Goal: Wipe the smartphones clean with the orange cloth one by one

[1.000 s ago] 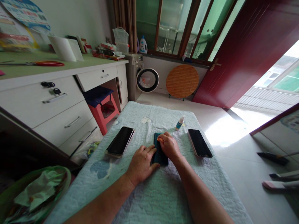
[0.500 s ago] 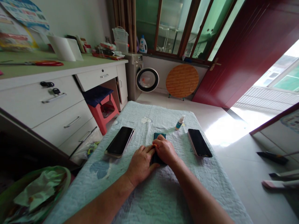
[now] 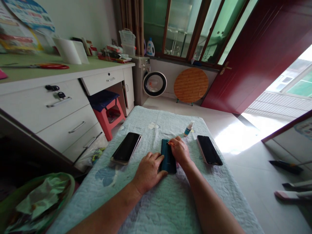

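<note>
A dark teal smartphone (image 3: 169, 159) lies back up on the quilted light-blue cover (image 3: 156, 208), its camera end away from me. My left hand (image 3: 148, 170) holds it at the left side, fingertips on the long edge and thumb near the lower corner. At the phone's upper right, my right hand (image 3: 180, 151) pinches a small orange cloth (image 3: 171, 143) by the camera area. A second phone (image 3: 126, 148) rests screen up on the left, and a third phone (image 3: 209, 150) on the right. Behind my right hand stands a small spray bottle (image 3: 188, 129) with a white top.
Left of me is a white desk (image 3: 70, 113) with a paper roll (image 3: 69, 50) and red-handled scissors (image 3: 52, 66). A red stool (image 3: 110, 117) and a green waste basket (image 3: 70, 185) stand beside the covered table. Farther back are a washing machine (image 3: 141, 76) and a round wooden tabletop (image 3: 190, 85).
My right hand has moved right with the orange cloth, away from my left fingers, uncovering most of the phone's back. My left hand has stayed at the phone's left side.
</note>
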A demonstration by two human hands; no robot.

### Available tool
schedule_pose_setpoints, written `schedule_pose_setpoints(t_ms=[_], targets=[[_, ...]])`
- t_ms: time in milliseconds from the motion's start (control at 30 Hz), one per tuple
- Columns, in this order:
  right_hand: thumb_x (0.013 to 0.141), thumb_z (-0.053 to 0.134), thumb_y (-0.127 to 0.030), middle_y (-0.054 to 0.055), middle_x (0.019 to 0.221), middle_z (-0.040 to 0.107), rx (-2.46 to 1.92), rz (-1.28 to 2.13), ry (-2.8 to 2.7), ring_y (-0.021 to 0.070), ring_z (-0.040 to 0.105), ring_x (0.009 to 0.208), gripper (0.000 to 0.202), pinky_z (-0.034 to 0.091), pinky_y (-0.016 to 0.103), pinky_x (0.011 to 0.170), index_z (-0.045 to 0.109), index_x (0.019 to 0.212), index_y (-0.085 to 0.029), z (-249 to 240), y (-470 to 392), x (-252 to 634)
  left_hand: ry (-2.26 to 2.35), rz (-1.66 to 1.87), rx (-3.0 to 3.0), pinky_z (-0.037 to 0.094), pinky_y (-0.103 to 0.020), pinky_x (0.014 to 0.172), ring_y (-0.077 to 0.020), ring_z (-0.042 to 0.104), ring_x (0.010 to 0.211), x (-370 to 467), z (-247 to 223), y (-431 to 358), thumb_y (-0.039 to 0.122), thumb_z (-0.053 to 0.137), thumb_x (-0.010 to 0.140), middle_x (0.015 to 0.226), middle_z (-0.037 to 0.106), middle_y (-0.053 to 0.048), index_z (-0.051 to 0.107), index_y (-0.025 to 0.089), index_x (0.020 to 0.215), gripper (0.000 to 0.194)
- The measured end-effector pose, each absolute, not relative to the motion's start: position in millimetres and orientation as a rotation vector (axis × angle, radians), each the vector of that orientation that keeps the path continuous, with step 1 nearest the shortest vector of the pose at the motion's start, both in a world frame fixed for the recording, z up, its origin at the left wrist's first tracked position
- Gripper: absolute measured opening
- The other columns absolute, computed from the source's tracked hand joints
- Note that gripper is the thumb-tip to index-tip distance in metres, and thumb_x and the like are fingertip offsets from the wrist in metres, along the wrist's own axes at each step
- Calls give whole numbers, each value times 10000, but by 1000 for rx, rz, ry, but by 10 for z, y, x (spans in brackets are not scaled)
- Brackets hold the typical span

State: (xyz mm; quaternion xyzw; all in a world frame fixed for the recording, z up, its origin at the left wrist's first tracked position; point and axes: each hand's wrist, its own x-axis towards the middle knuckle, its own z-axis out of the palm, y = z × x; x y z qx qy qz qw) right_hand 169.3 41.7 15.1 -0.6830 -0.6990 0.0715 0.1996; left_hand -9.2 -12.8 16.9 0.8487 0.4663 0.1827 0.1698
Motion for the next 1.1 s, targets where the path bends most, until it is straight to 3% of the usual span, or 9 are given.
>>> schedule_pose_setpoints(t_ms=[233, 733, 1100], targets=[[923, 461, -247, 30, 914, 583, -1991, 161, -1930, 122, 534, 752, 237, 344, 221, 655, 697, 922, -224, 153, 467, 1732, 1299, 524, 2409, 394, -432, 989, -294, 494, 1140, -95, 152, -130, 403, 702, 774, 1326, 551, -84, 554, 206, 1267, 552], [915, 461, -222, 22, 949, 591, -1825, 171, -2081, 114, 528, 700, 228, 346, 221, 621, 687, 940, -236, 145, 375, 1566, 1290, 519, 2394, 380, -433, 997, -291, 507, 1124, -90, 174, -125, 407, 705, 768, 1294, 572, -69, 568, 233, 1230, 513], [928, 447, -254, 30, 955, 593, -2004, 163, -1899, 127, 532, 739, 236, 334, 233, 632, 682, 945, -240, 122, 502, 1718, 1291, 536, 2410, 401, -422, 987, -294, 504, 1133, -101, 131, -115, 400, 714, 758, 1317, 565, -78, 561, 208, 1261, 559]])
